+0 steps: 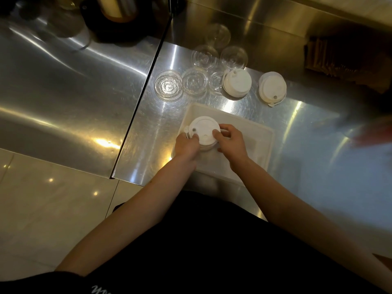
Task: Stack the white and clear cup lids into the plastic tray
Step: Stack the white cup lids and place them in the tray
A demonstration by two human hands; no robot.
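- Stainless steel counter fills most of the frame, and our white plastic tray sits on it just below the centre
- We hold a stack of white lids over the left part of the tray, in its upper left corner; a small tethered plug hangs off the stack's left edge
- Our left hand grips the lower left rim of the stack, fingers curled around it with a fingertip on top
- Our right hand pinches the right rim, thumb and fingers closed on the stack's edge
- Whether the bottom of the stack already rests on the tray floor we cannot tell, since our hands cover its base
- Above the tray, towards the upper centre of the frame, clear lids lie spread on the counter in a loose cluster, several overlapping or touching
- Just right of the clear ones stands a second white stack, touching the nearest clear lid
- Further right, apart from it, is a third white stack with a plug dangling at its lower edge
- In the upper left of the frame a dark round base with a metal vessel stands on a separate steel surface
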